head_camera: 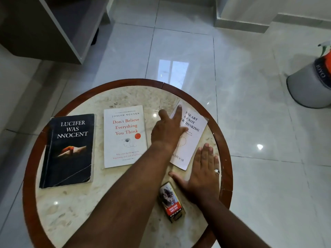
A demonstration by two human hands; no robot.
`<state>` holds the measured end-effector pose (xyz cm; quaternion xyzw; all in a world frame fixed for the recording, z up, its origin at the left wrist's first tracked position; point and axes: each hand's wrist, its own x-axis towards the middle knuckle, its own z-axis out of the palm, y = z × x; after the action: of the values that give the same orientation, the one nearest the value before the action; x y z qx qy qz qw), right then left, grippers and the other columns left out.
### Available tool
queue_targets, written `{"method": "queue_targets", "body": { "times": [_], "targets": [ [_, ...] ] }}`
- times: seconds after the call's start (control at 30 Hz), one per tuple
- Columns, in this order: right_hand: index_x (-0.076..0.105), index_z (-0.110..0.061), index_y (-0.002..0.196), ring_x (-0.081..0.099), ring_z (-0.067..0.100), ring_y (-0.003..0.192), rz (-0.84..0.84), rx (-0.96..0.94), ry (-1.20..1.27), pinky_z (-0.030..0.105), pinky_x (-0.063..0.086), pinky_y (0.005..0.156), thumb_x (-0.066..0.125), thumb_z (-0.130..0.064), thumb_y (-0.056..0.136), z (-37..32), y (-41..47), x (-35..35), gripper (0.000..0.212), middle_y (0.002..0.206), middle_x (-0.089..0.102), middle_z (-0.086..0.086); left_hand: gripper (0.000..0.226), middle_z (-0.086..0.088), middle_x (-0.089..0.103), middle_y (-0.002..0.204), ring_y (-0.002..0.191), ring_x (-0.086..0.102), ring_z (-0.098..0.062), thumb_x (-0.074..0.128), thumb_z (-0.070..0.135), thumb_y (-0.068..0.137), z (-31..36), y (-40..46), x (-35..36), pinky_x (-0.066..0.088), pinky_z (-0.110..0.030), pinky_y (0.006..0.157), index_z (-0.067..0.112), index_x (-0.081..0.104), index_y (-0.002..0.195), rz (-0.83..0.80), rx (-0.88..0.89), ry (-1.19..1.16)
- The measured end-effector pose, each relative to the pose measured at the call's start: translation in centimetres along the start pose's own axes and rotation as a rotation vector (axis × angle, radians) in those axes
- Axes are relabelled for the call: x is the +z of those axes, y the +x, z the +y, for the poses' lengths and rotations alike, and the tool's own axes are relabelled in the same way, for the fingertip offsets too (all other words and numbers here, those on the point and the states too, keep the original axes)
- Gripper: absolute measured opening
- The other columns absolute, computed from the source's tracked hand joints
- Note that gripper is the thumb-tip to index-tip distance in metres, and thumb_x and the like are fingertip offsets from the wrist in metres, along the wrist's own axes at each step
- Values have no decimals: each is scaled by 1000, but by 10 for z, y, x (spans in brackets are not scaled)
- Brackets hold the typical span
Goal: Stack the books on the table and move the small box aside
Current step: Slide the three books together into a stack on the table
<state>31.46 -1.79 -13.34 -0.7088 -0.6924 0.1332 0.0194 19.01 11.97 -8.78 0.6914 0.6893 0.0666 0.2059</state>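
Observation:
Three books lie flat on a round marble table (75, 208) with a brown wooden rim. A black book (69, 149) is at the left and a white one with red lettering (125, 136) is in the middle. A second white book (194, 135) lies tilted at the right. My left hand (166, 129) rests on that tilted book's left edge with its fingers spread over the cover. My right hand (200, 172) lies flat on the table at the book's near corner, wearing a ring. A small box (171, 201) sits just left of my right wrist, partly under my left forearm.
The table's right rim is close to my right hand. A grey and orange container (309, 86) stands on the glossy tiled floor at the far right. A dark cabinet (53, 24) fills the upper left.

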Motion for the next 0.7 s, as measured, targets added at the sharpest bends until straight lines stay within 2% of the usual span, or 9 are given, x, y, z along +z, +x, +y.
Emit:
{"method": "queue_targets", "body": {
  "times": [0.1, 0.17, 0.27, 0.37, 0.47, 0.6, 0.7],
  "targets": [
    [-13, -5, 154, -17, 31, 155, -55, 20, 5, 51, -1, 126, 17, -96, 72, 2, 0, 1, 126, 165, -18, 15, 76, -17, 35, 121, 75, 59, -27, 53, 56, 92, -19, -3, -18, 57, -37, 67, 42, 8, 152, 76, -92, -88],
    [-19, -8, 154, -24, 26, 153, -71, 24, 9, 48, -8, 126, 17, -97, 72, 3, 0, 1, 127, 164, -25, 13, 75, -17, 35, 126, 80, 61, -31, 51, 59, 91, -46, -3, -38, 59, -42, 73, 50, 6, 151, 142, -225, -187],
    [-23, -10, 153, -28, 23, 151, -70, 13, 24, 45, -12, 125, 19, -97, 73, 3, 0, 1, 126, 164, -26, 13, 74, -19, 35, 135, 91, 59, -27, 46, 63, 91, -96, -15, -69, 54, -37, 77, 51, 5, 151, 299, -399, -306],
    [-20, -10, 155, -24, 24, 153, -43, 11, 57, 43, -12, 124, 18, -97, 73, 2, -1, 3, 125, 165, -22, 14, 71, -17, 37, 131, 106, 53, -31, 47, 59, 93, -149, -42, -93, 44, -36, 92, 41, 15, 154, 412, -521, -369],
    [-14, -9, 157, -19, 25, 154, -34, 18, 37, 43, -8, 125, 19, -97, 72, 2, -1, 5, 127, 166, -18, 15, 70, -21, 38, 133, 100, 52, -30, 47, 57, 94, -204, -75, -108, 35, -30, 83, 36, 20, 155, 449, -624, -288],
    [-2, -3, 157, -8, 29, 156, -32, 26, -35, 49, 0, 126, 21, -97, 72, 5, 1, 5, 129, 168, -7, 19, 69, -17, 39, 128, 78, 50, -19, 44, 60, 94, -252, -100, -101, 42, -28, 71, 38, 19, 154, 369, -677, -213],
    [3, -1, 157, -4, 31, 156, -15, 29, -38, 48, 0, 126, 20, -96, 72, 5, 1, 2, 128, 168, -2, 20, 70, -16, 40, 123, 94, 53, -26, 40, 64, 92, -259, -102, -88, 46, -37, 84, 35, 23, 153, 315, -660, -106]
  ]
}}
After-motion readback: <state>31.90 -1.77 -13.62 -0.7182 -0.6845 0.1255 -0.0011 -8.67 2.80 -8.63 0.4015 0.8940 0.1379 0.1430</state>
